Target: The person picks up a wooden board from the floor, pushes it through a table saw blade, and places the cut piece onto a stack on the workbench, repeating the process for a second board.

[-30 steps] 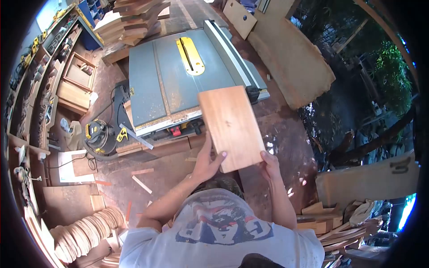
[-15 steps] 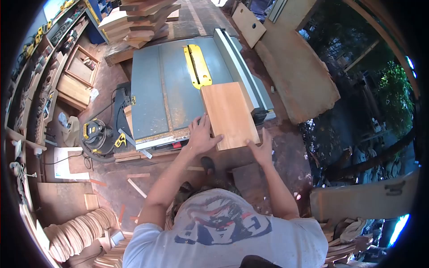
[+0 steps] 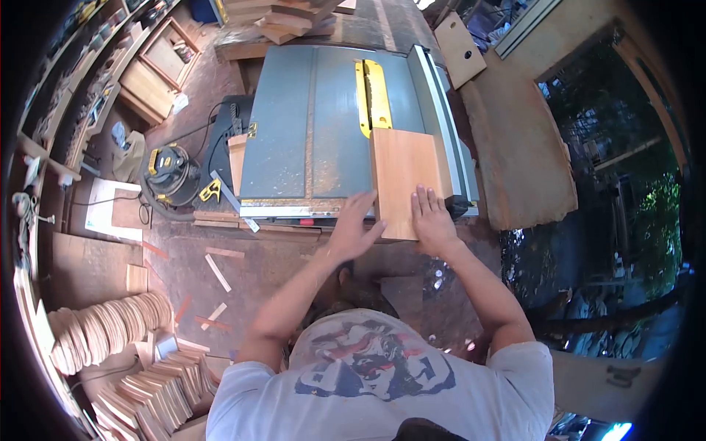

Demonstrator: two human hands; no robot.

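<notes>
A rectangular wooden board lies flat on the grey table saw, between the yellow blade insert and the rip fence. My left hand presses against the board's near left edge with fingers spread. My right hand rests flat on the board's near end, fingers apart. The board's near end overhangs the saw's front edge.
A yellow and black shop vacuum stands left of the saw. Stacked lumber lies behind the saw. Round wooden discs and stacked boards fill the lower left. Offcuts litter the floor. A large plywood sheet lies to the right.
The board went from held up in both hands to lying flat on the saw table against the fence. Both hands moved forward, and my right hand now lies on top of it.
</notes>
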